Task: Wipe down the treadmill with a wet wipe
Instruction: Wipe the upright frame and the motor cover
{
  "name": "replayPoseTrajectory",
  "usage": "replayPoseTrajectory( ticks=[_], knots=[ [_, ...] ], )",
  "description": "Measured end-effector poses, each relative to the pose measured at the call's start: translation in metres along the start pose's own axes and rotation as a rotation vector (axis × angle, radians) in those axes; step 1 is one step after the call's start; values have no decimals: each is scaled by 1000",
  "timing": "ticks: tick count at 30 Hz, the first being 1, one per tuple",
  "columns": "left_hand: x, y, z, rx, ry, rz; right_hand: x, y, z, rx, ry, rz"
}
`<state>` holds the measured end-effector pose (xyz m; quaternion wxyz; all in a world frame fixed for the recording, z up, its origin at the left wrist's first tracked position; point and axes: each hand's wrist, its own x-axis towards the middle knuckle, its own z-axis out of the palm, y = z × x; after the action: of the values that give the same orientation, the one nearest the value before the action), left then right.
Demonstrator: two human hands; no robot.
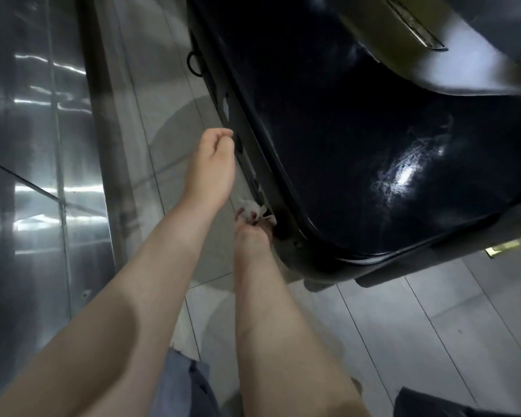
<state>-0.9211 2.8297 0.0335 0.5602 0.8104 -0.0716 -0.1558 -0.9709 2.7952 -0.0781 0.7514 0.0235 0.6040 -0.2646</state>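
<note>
grey tiled floor [433,320] carries the dark glossy treadmill [358,145].

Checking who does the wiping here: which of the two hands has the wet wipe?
The right hand, the lower one, grips the white wet wipe against the treadmill's dark side edge. The left hand, farther up, holds nothing.
</note>
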Motion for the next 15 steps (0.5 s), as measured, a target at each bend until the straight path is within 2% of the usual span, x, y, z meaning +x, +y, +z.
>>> replayPoseTrajectory(
  ticks=[3,6,10,12,15],
  knots=[
    [-4,-2,14,73,-93,66,0,-9,-7,361,-50,115],
    [-12,-6,28,168,-189,217,-17,-18,-38,528,-126,170],
    [-29,-4,37,370,-214,407,-27,-27,-92,474,-135,141],
    [-35,-1,39,466,-232,575,-28,-48,-120,256,-128,49],
    [-44,4,55,534,-374,704,-21,-87,-147,165,-1,-34]
  ],
)
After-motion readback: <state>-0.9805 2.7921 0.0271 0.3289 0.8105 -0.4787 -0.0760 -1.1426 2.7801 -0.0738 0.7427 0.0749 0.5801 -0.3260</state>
